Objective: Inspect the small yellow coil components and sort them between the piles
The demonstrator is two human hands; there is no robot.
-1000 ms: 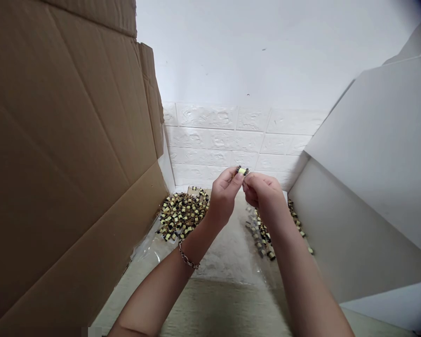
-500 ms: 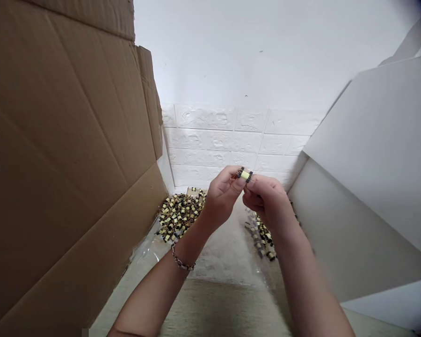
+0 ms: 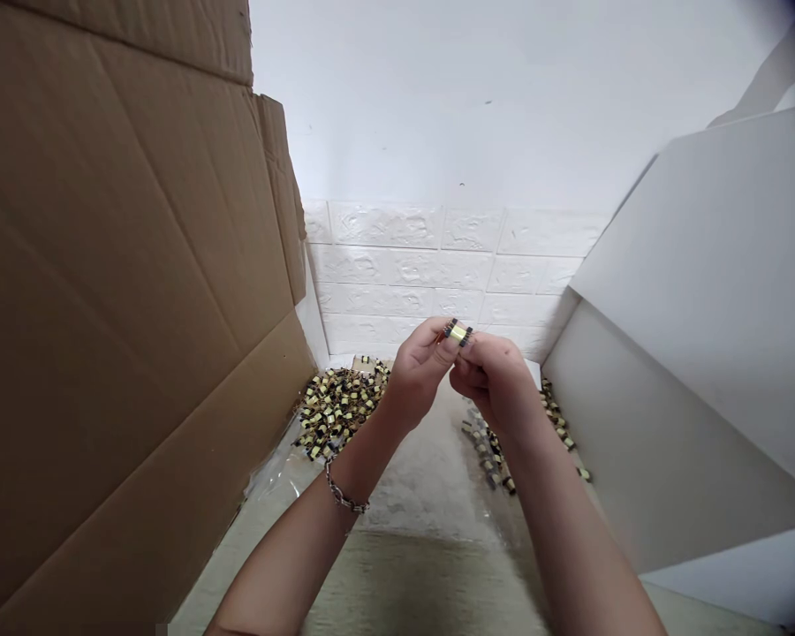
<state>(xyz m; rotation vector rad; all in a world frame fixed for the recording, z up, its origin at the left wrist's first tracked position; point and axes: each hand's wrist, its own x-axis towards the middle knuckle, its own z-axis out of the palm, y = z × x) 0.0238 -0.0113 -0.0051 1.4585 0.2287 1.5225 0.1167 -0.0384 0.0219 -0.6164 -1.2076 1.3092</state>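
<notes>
A small transformer coil [image 3: 459, 333], wrapped in yellow tape with black ends and pins, is raised above the table between my hands. My left hand [image 3: 419, 371] pinches it between thumb and fingers, and a chain bracelet [image 3: 344, 488] circles that wrist. Copper wire ends show beside the left fingertips. Against the coil's right side, my right hand [image 3: 500, 375] is closed, thumb against curled fingers; a thin wire seems to be in its pinch, though the fingers hide most of it. A heap of similar coils [image 3: 341, 406] lies to the left.
More coils [image 3: 556, 415] lie on the right, partly behind my right arm. Clear plastic sheeting [image 3: 430, 495] covers part of the table [image 3: 397, 583]. A tall cardboard wall [image 3: 139, 265] rises on the left, white panels [image 3: 669, 424] on the right, and a white brick-pattern wall [image 3: 404, 265] behind.
My right hand has shifted slightly left and its wrist has turned, uncovering more coils on the right. The coil stays in my left hand, tilted a little differently.
</notes>
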